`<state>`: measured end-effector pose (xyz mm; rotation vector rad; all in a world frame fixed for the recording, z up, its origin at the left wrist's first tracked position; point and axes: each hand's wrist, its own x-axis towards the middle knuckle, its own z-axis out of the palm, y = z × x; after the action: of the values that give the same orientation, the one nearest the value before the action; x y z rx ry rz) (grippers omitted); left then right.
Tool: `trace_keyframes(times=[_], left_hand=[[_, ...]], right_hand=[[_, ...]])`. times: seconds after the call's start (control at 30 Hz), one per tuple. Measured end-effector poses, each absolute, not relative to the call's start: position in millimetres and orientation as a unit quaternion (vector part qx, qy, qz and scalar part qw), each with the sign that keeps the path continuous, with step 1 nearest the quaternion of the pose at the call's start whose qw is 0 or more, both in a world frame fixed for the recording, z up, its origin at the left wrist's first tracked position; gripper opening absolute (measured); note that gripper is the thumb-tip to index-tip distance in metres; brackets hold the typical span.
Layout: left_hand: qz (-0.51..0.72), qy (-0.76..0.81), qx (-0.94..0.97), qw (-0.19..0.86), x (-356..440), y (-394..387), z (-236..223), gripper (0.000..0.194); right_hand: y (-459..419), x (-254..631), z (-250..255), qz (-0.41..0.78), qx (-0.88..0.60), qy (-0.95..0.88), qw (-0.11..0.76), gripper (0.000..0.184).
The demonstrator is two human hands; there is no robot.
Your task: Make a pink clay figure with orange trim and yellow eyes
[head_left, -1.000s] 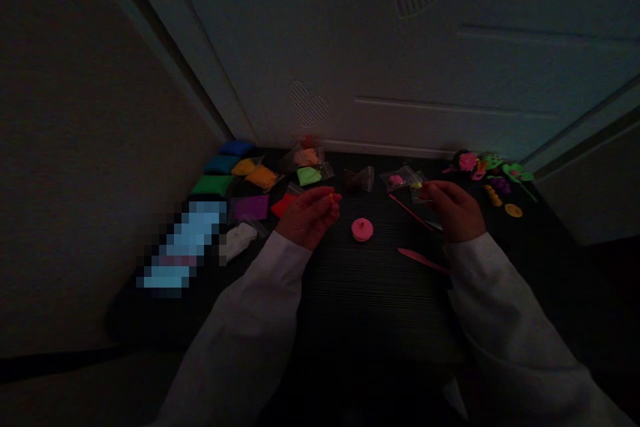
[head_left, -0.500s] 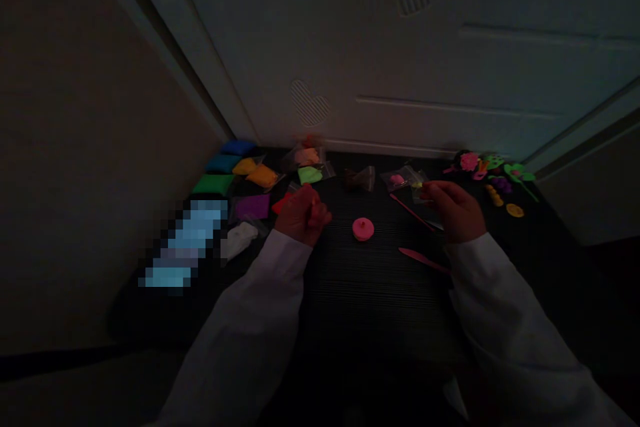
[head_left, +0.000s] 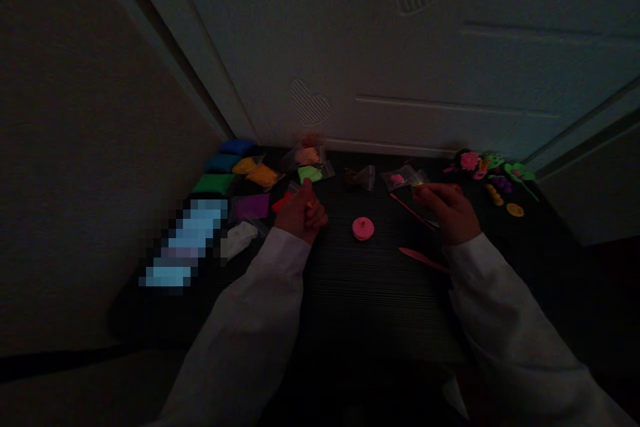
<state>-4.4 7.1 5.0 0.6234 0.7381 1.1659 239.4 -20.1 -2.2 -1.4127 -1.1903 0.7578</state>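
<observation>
My left hand [head_left: 301, 213] is curled closed above the table, thumb raised. A small orange lump [head_left: 310, 205] shows between its fingers. To the right, my right hand [head_left: 453, 212] pinches thumb and forefinger together; whatever they hold is too dark and small to make out. On the table between the hands rests a round pink clay piece [head_left: 363, 228] with a small nub on top. Near my right hand lie a pink clay knife [head_left: 423, 259] and a thin pink tool [head_left: 413, 211], the hand covering part of the latter.
Bags of coloured clay, including purple [head_left: 253, 206], green [head_left: 214, 183] and white [head_left: 240, 240], lie at the left. A brown bag [head_left: 357, 178] and a bag with pink clay [head_left: 397, 179] are farther back. Finished clay flowers [head_left: 470, 161] sit back right. A pale panel [head_left: 350, 67] rises behind the table.
My right hand has shifted slightly left and its fingertips lower. The left hand has turned a little, showing more of the orange lump. The pink piece has stayed put.
</observation>
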Motion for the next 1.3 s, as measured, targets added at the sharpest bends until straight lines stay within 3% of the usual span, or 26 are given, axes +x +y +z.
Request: trace_keyframes(times=[0.27,0.47,0.83,1.3], left_hand=[[0.474,0.397,0.358,0.700,2.0,7.2,-9.6,0.018],[0.414,0.410,0.432,0.689,8.0,7.1,-17.3,0.017],[0.416,0.435,0.671,0.432,14.3,7.9,-22.2,0.011],[0.381,0.458,0.641,0.484,19.4,6.6,-26.3,0.014]], right_hand=[[-18.9,238.9,-5.8,0.313,-0.593,-0.528,0.520,0.025],[-25.2,221.0,-6.6,0.286,-0.573,-0.598,0.482,0.023],[-26.8,185.5,-17.9,0.132,-0.527,-0.749,0.380,0.023],[-18.8,186.4,-26.1,0.156,-0.521,-0.747,0.382,0.011]])
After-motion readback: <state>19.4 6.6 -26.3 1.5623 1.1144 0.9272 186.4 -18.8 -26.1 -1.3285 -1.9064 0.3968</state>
